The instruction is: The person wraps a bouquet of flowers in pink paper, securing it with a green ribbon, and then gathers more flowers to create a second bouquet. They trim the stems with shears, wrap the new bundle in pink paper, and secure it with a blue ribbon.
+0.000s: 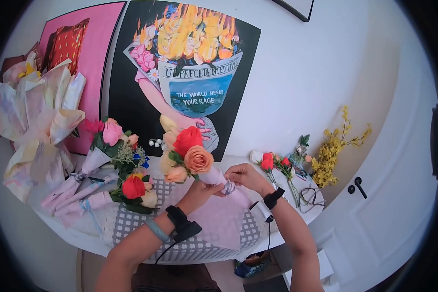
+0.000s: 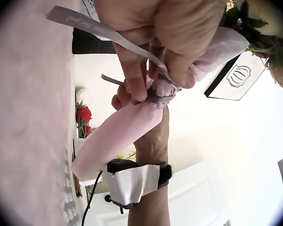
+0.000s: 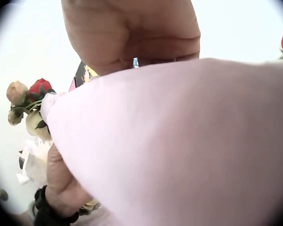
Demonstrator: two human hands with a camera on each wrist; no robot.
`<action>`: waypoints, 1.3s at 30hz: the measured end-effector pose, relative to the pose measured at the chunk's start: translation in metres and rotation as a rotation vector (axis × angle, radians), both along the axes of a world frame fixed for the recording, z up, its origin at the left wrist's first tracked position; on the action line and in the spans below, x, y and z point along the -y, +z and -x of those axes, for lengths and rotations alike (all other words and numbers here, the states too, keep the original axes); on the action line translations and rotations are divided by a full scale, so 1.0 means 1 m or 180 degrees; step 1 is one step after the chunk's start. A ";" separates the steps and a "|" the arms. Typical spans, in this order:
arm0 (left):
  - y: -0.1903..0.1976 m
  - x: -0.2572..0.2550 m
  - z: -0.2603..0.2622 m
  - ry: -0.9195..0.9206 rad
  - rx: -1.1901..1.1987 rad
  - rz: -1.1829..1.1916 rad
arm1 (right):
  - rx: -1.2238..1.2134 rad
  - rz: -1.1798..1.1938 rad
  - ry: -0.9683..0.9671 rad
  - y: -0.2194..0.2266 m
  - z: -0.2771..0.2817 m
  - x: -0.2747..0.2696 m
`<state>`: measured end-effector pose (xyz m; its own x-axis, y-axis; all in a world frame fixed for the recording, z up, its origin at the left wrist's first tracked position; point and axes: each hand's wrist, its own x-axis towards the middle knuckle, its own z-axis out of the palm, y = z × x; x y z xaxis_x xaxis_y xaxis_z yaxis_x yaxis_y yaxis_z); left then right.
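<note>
A small flower bouquet with red, orange and peach roses is wrapped in pink paper. Its neck is bound with a grey ribbon. My left hand grips the wrapped neck, thumb and fingertips right at the ribbon knot. On the other side of the neck, my right hand pinches the ribbon with bent fingers. One ribbon tail runs past the left fingers in the left wrist view. Pink wrapping fills much of the right wrist view and hides the right fingertips, below the right palm.
Wrapped bouquets lie at the left of the table, beside a large paper-wrapped one. Pink paper covers a checked cloth. Loose flowers, glasses and yellow blossoms sit right. A painting leans behind.
</note>
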<state>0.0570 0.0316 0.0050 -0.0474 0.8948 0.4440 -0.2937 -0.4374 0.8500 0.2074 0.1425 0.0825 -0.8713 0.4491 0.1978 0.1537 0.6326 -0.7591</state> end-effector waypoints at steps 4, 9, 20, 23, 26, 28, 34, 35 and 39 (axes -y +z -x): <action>0.001 0.003 0.000 0.0148 -0.0248 -0.0142 | 0.0702 0.0499 0.0154 0.001 0.002 -0.006; 0.002 0.004 -0.002 0.0377 -0.0348 0.0029 | 0.0410 -0.0960 0.0271 -0.031 0.012 -0.023; 0.008 0.004 0.002 0.1274 0.0072 0.0874 | 0.0689 -0.0388 -0.0743 -0.015 -0.023 0.082; 0.010 0.007 -0.005 0.1354 0.0196 0.0889 | 0.0387 0.0503 -0.0848 -0.051 -0.005 0.081; 0.012 0.008 -0.006 0.1339 0.0205 0.0961 | -0.0768 0.1774 -0.0417 -0.069 0.012 0.076; 0.010 0.008 -0.007 0.1418 0.0159 0.1020 | -0.0608 0.1788 -0.0432 -0.075 0.014 0.068; -0.011 -0.005 0.005 0.1736 -0.0886 0.1057 | 0.0302 -0.2452 -0.0723 -0.054 0.009 0.080; -0.012 -0.006 0.006 0.1763 -0.1280 0.1113 | 0.0329 -0.2788 -0.0753 -0.044 0.009 0.084; -0.045 -0.026 0.017 0.2302 -0.2518 0.1261 | -0.0681 -0.1510 -0.0541 -0.056 0.020 0.038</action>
